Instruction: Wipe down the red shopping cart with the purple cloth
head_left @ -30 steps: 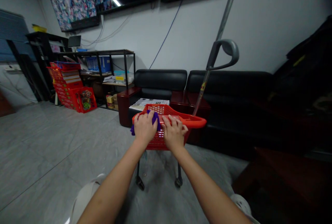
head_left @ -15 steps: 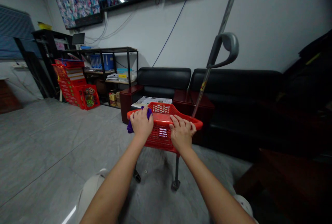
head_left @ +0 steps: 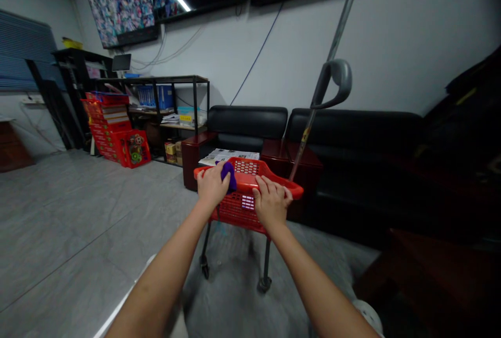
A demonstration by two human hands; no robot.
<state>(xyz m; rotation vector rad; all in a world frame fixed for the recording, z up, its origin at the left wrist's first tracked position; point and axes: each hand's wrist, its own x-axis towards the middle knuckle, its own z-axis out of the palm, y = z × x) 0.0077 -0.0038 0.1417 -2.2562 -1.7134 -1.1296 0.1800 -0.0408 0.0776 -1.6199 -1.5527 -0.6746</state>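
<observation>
Clasping the purple cloth point(head_left: 231, 177), my left hand point(head_left: 212, 185) presses it against the red handle point(head_left: 246, 182) near its left end. My right hand point(head_left: 271, 201) lays bent fingers over the handle's right part; I cannot tell whether they close around it underneath.

Around me spreads the grey floor point(head_left: 78, 213), and ahead stands the pale wall point(head_left: 399, 40), with 3 screens point(head_left: 127, 1) showing along its top. Below them, black sofa seating point(head_left: 247, 121) with dark red armrests runs behind the cart. Left of it is the black-framed rack point(head_left: 194, 99), holding blue files and papers, and beside that a stack of red boxes point(head_left: 106, 132).

Right in front of me is the red cart basket point(head_left: 235, 214), its handle across the near side. A metal pole point(head_left: 342, 22) leans up and to the right beyond the handle, carrying a grey loop grip point(head_left: 345, 85); its foot is hidden. Printed sheets point(head_left: 245, 155) lie on the sofa past the basket. Smallest are 2 caster wheels point(head_left: 265, 283), both on the floor beneath.
</observation>
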